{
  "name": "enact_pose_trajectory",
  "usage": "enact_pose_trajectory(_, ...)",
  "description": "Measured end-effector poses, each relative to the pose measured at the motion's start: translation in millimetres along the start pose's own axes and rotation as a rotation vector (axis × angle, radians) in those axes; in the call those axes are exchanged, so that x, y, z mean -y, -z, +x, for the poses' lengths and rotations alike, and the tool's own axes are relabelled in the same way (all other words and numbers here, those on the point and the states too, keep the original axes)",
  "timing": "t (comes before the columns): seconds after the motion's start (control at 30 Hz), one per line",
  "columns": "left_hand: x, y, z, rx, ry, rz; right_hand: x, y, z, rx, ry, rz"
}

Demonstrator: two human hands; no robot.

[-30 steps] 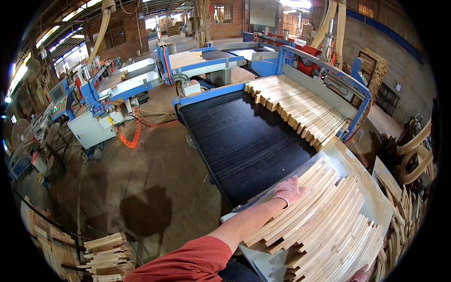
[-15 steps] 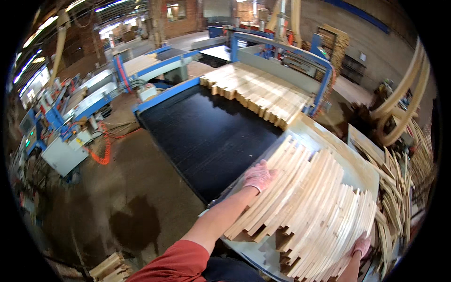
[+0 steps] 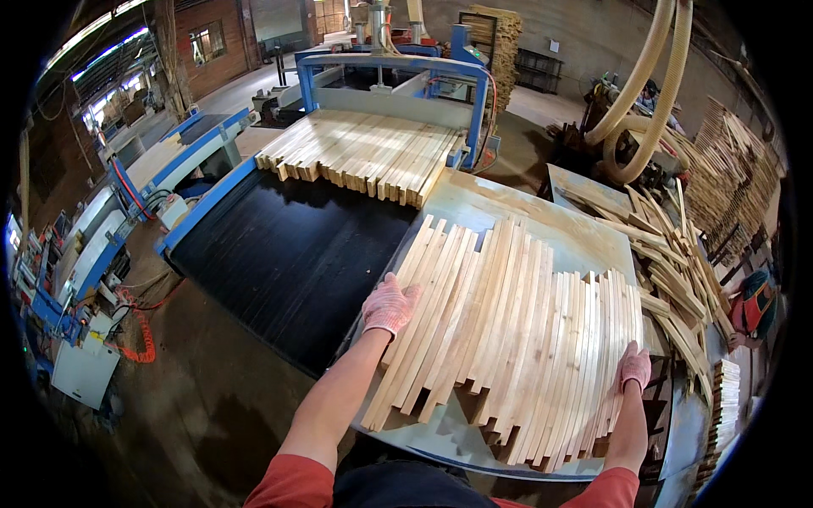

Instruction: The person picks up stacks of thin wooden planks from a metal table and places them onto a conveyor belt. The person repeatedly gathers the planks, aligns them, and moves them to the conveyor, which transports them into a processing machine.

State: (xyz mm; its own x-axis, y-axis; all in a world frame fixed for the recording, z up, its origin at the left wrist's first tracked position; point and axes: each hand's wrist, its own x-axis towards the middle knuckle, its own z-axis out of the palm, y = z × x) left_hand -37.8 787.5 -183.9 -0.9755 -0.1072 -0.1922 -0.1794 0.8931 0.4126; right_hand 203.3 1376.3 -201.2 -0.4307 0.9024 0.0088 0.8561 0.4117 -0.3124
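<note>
The pink-gloved left hand (image 3: 391, 306), fingers loosely spread, touches long, pale wooden strips (image 3: 508, 317). The pink-gloved right hand (image 3: 633, 367) touches their right edge; its finger bend is unclear.

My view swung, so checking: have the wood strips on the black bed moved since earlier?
No, neither way: judged against the blue frame, those strips sit as before.

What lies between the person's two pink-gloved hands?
In the head view, long, pale wooden strips lie side by side between the left pink-gloved hand and the right hand.
</note>
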Motion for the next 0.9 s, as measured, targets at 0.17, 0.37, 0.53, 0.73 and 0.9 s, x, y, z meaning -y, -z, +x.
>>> enact_pose_trajectory(0.17, -4.8, 1.3, -2.0, 0.017, -0.018, -0.018, -18.6, -12.2, 12.2, -0.068, 0.005, 0.021)
enact_pose_trajectory(0.37, 5.3, -10.2, 4.8, -0.055, -0.042, 0.014, -0.2, 1.6, -2.8, -0.019, 0.001, -0.005)
enact_pose_trajectory(0.53, 1.3, -8.0, 3.6, -0.028, -0.032, -0.001, 2.6, 10.7, -5.4, 0.036, -0.057, -0.005)
enact_pose_trajectory(0.73, -6.9, 6.2, -3.2, 0.051, 0.026, -0.012, 17.7, 24.1, -18.1, 0.074, -0.089, 0.010)
enact_pose_trajectory(0.9, -3.8, 0.4, 0.2, 0.032, 0.010, -0.024, 5.1, 10.8, -10.3, -0.021, -0.045, 0.029)
